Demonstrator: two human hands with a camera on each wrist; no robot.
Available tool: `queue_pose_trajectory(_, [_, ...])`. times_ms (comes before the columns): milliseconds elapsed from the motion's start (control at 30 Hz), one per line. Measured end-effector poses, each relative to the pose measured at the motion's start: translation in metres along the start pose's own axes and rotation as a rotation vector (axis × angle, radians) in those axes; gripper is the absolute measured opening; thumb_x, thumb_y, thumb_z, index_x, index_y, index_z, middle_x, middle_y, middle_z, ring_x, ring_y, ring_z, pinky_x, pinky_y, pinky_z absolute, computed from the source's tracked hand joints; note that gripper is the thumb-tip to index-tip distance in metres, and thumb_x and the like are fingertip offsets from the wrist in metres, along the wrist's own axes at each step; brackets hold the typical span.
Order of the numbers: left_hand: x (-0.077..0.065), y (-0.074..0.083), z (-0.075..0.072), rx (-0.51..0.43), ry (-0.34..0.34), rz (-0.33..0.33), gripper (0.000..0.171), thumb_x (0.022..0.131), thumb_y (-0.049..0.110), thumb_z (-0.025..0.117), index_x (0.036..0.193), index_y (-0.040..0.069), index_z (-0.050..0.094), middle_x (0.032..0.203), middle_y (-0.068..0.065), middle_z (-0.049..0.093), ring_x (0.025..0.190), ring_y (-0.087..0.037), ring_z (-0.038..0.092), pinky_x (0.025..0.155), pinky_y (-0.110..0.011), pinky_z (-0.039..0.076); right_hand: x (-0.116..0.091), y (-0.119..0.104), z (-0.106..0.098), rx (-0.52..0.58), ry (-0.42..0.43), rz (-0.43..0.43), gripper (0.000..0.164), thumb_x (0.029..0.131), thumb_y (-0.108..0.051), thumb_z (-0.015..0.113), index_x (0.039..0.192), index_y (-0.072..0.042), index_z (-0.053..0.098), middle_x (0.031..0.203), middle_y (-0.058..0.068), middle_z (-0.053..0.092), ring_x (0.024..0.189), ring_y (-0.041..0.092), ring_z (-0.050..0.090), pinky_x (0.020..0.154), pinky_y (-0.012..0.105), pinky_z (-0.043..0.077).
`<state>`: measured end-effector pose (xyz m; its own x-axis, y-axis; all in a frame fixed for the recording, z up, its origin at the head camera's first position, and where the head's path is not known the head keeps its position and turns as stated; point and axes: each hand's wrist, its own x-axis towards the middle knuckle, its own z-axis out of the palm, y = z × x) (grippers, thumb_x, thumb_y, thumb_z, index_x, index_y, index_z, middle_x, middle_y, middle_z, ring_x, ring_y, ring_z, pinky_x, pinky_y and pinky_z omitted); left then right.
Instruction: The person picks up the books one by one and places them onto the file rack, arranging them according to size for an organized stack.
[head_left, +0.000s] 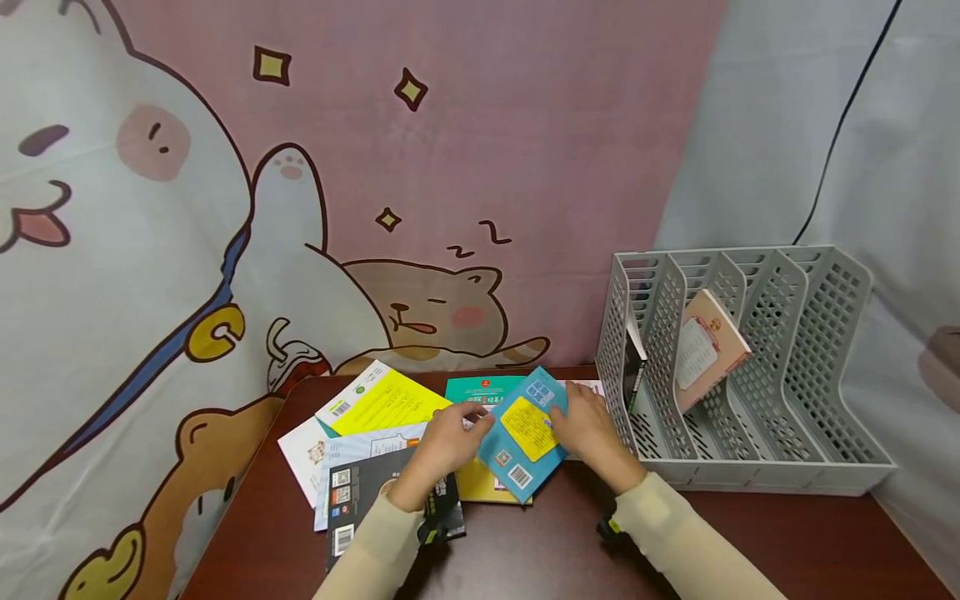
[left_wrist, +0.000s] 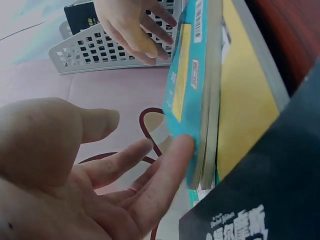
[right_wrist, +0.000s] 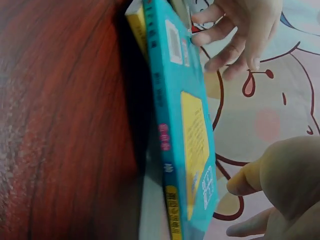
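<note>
A blue book [head_left: 495, 457] with a yellow panel lies slanted on other books in the middle of the desk. Beside its left edge is my left hand [head_left: 448, 440], fingers loosely spread; in the left wrist view one fingertip [left_wrist: 184, 145] meets the book's edge. My right hand [head_left: 588, 425] is at the upper right edge of the same book. The right wrist view shows its thumb [right_wrist: 245, 181] apart from the blue cover [right_wrist: 187, 115]. Under the blue book are a green book [head_left: 480, 387] and a yellow one [head_left: 472, 483], partly hidden.
Left of the hands lie a yellow-and-white book [head_left: 386, 400], a white book [head_left: 302, 454] and a black book [head_left: 360, 500], overlapping. A grey slotted file rack [head_left: 765, 475] stands at right, holding a pink book [head_left: 708, 354] and a dark book [head_left: 634, 367].
</note>
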<state>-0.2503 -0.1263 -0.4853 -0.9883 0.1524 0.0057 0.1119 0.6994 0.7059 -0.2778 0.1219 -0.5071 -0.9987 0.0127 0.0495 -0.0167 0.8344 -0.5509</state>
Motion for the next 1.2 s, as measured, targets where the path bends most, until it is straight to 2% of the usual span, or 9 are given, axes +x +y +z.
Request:
queue_pose_trajectory(167, [-0.001,-0.004,0.002,0.056,-0.003,-0.025,0.031,0.109,0.041,0.068,0.113,0.013,0.080,0.090,-0.003,0.069,0.085,-0.022,0.058,0.072,-0.039,0.051,0.002,0.004,0.005,-0.016,-0.042,0.047,0.073,0.105,-0.031,0.061,0.163,0.010,0.043,0.160,0.037,0.052,0.147,0.057,0.049,0.124,0.068,0.041])
queue_pose_trajectory(200, [-0.001,-0.004,0.002,0.069,-0.003,-0.026,0.032,0.109,0.041,0.068,0.111,0.012,0.080,0.086,-0.003,0.068,0.083,-0.023,0.058,0.079,-0.043,0.054,0.002,0.004,0.005,-0.019,-0.044,0.051,0.074,0.105,-0.032,0.062,0.163,0.010,0.042,0.160,0.037,0.052,0.148,0.057,0.048,0.124,0.068,0.041])
queue_pose_trajectory(267, [-0.001,-0.006,0.003,0.083,-0.009,-0.038,0.034,0.108,0.042,0.068,0.111,0.011,0.081,0.082,-0.003,0.066,0.085,-0.024,0.057,0.085,-0.045,0.053,0.002,0.006,0.007,-0.032,-0.038,0.053,0.074,0.105,-0.033,0.063,0.162,0.010,0.044,0.157,0.039,0.053,0.145,0.058,0.049,0.123,0.068,0.040])
queue_pose_trajectory(400, [0.000,-0.008,0.004,0.089,-0.021,-0.056,0.034,0.108,0.043,0.068,0.111,0.011,0.081,0.083,-0.003,0.067,0.088,-0.025,0.058,0.085,-0.043,0.052,-0.001,0.007,0.008,-0.017,-0.016,0.083,0.072,0.105,-0.032,0.064,0.160,0.010,0.047,0.153,0.041,0.052,0.140,0.059,0.047,0.120,0.069,0.039])
queue_pose_trajectory(433, [0.000,-0.008,0.004,0.082,-0.023,-0.067,0.034,0.108,0.043,0.069,0.111,0.012,0.081,0.086,-0.003,0.067,0.090,-0.025,0.057,0.077,-0.040,0.048,-0.002,0.007,0.008,-0.004,-0.008,0.095,0.071,0.105,-0.031,0.064,0.160,0.010,0.047,0.153,0.042,0.051,0.139,0.058,0.046,0.118,0.070,0.039])
queue_pose_trajectory(533, [0.002,-0.008,0.005,0.072,-0.024,-0.076,0.034,0.108,0.044,0.069,0.110,0.012,0.081,0.091,-0.004,0.067,0.089,-0.024,0.057,0.072,-0.036,0.048,-0.005,0.007,0.007,0.060,0.032,0.124,0.067,0.104,-0.029,0.063,0.158,0.009,0.050,0.151,0.042,0.048,0.136,0.056,0.046,0.116,0.069,0.040])
queue_pose_trajectory(800, [0.005,-0.008,0.004,0.087,-0.018,-0.082,0.036,0.107,0.045,0.070,0.112,0.011,0.080,0.092,-0.005,0.068,0.083,-0.023,0.058,0.068,-0.035,0.048,-0.017,-0.004,-0.023,0.170,0.082,0.081,0.057,0.105,-0.026,0.061,0.153,0.004,0.058,0.146,0.035,0.051,0.125,0.051,0.061,0.108,0.065,0.049])
queue_pose_trajectory(1000, [0.005,-0.001,0.004,0.090,-0.027,-0.086,0.033,0.107,0.045,0.070,0.108,0.013,0.078,0.086,-0.005,0.065,0.078,-0.024,0.057,0.064,-0.035,0.045,-0.022,-0.010,-0.045,0.195,0.034,0.038,0.048,0.109,-0.025,0.058,0.147,0.003,0.063,0.136,0.029,0.063,0.113,0.040,0.061,0.100,0.058,0.050])
queue_pose_trajectory(1200, [0.005,0.003,0.005,0.097,-0.010,-0.090,0.033,0.108,0.048,0.069,0.111,0.015,0.076,0.084,-0.003,0.066,0.072,-0.022,0.058,0.062,-0.035,0.045,-0.023,-0.009,-0.056,0.273,-0.032,-0.003,0.033,0.114,-0.023,0.052,0.139,-0.002,0.057,0.129,0.028,0.069,0.095,0.031,0.065,0.082,0.043,0.052])
